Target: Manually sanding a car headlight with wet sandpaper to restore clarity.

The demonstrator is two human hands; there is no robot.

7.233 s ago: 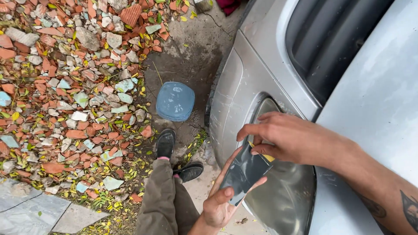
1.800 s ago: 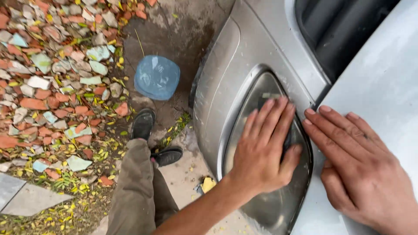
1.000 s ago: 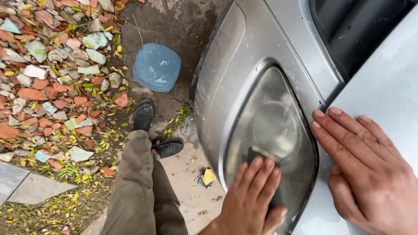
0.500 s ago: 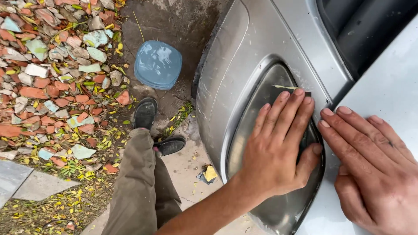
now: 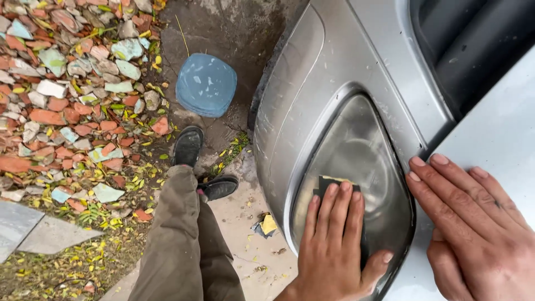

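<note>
Headlight sanding step is judged to be in hand. The left hand (image 5: 334,245) is laid flat, fingers together, pressing a dark sanding sheet (image 5: 329,183) onto the cloudy headlight lens (image 5: 356,150); only the sheet's far edge is seen past the fingertips, low on the lens, near its lower left rim. The right hand (image 5: 479,228) is spread open and flat on the silver hood panel (image 5: 501,128) just right of the lens, holding nothing, apparently used as a brace. The hands are kept apart, with the lens edge between them. Next move, as judged: the sheet is to be pushed back up across the lens with even flat pressure, kept off the silver bumper (image 5: 301,111) paint. Against half a second ago: the left hand is placed lower on the lens, the upper lens is uncovered, the right hand is unmoved. On the ground to the left, a blue water jug (image 5: 206,83), a yellow-and-dark scrap (image 5: 266,224) and broken-tile paving (image 5: 67,95) are seen; the person's trouser leg (image 5: 184,239) and black shoes are below.
</note>
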